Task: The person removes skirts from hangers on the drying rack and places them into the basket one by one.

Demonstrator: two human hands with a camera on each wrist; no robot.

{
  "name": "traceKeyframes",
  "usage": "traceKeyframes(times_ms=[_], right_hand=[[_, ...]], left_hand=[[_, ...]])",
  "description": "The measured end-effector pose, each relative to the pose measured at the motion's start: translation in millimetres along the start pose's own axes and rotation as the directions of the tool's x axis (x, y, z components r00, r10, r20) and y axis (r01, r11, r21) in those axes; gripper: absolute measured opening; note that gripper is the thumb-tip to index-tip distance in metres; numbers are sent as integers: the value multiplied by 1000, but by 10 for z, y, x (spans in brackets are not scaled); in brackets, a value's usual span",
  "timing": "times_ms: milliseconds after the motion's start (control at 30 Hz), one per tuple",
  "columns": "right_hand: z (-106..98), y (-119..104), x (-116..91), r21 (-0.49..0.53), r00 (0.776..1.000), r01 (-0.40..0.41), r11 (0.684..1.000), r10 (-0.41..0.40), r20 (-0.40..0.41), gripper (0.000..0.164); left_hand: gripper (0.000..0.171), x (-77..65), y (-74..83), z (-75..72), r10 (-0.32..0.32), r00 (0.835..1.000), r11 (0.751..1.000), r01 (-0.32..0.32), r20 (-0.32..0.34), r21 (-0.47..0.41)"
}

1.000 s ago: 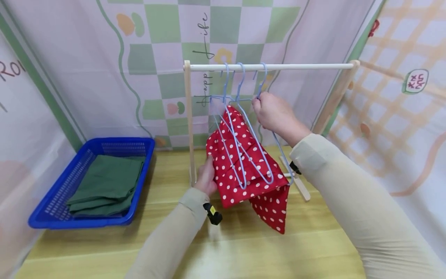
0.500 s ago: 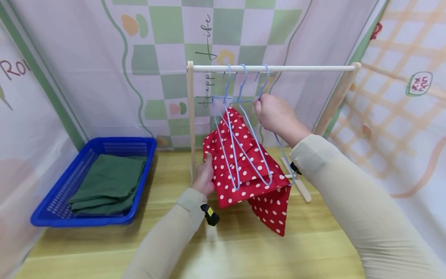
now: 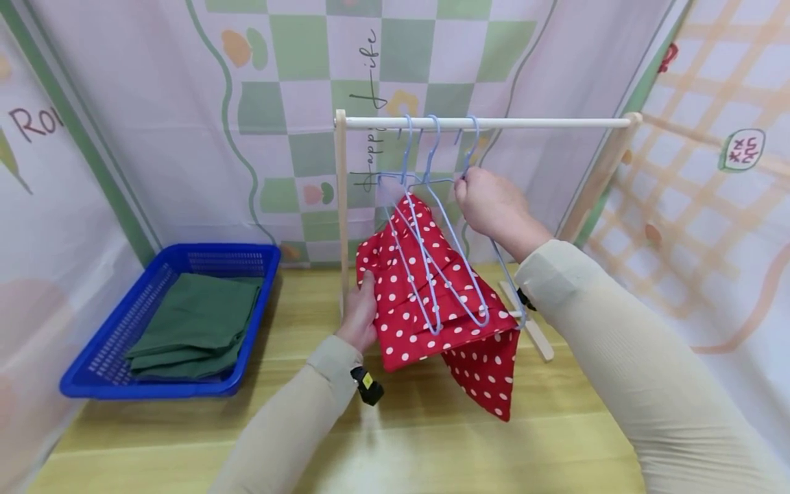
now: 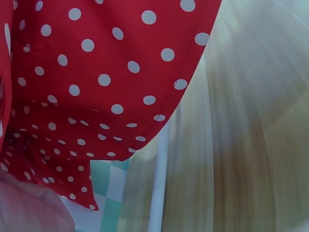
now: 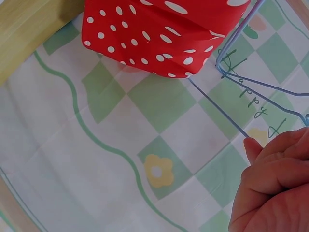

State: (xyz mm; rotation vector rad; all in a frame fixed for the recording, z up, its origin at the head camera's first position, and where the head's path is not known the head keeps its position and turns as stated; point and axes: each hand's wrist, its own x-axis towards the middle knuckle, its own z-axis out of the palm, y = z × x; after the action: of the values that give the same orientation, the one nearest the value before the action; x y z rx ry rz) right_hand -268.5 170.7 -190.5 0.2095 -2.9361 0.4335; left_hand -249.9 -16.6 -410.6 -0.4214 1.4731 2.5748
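Observation:
In the head view, a red cloth item with white dots (image 3: 401, 346) hangs in folds behind and through light-blue wire hangers. My left hand (image 3: 360, 319) grips its left edge, the fingers hidden behind the fabric. My right hand (image 3: 494, 202) pinches the neck of the rightmost hanger (image 3: 474, 140), whose hook rests over the white rail (image 3: 555, 123). Two more hangers (image 3: 434, 144) hook on the rail to its left. The right wrist view shows the right hand (image 5: 273, 193) with thumb and fingers at the wire. Dotted fabric (image 4: 116, 63) fills much of the left wrist view.
A blue plastic basket (image 3: 148, 393) with folded green cloth (image 3: 191, 309) stands on the left of the wood-grain table (image 3: 432, 460). Wooden posts (image 3: 342, 206) carry the rail, with a wooden foot (image 3: 538, 336) at right. Patterned curtains surround the table.
My left hand has drawn the dotted cloth's left edge slightly leftward. The right hand stays at the rightmost hanger's neck. The head view has shifted a little.

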Motion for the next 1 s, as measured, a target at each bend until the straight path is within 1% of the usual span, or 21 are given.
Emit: traceKeyframes(times_ms=[200, 400, 600, 800, 1000], right_hand=[[6, 15, -1, -9, 1000, -8, 1000, 7, -5, 43], [1, 33, -11, -14, 1000, -23, 1000, 23, -6, 42], [-22, 62, 1, -9, 1000, -14, 1000, 14, -15, 41], [-50, 96, 4, -16, 1000, -29, 999, 29, -7, 39], [-62, 129, -7, -5, 999, -44, 999, 44, 6, 39]], left_hand=[[47, -56, 8, -6, 12, 1000, 1000, -13, 16, 24], [47, -125, 51, 19, 30, 999, 999, -31, 23, 40], [46, -231, 97, 56, 77, 996, 994, -81, 50, 73], [45, -362, 128, 107, 131, 988, 983, -140, 83, 115], [53, -493, 166, 160, 179, 977, 971, -194, 115, 140]])
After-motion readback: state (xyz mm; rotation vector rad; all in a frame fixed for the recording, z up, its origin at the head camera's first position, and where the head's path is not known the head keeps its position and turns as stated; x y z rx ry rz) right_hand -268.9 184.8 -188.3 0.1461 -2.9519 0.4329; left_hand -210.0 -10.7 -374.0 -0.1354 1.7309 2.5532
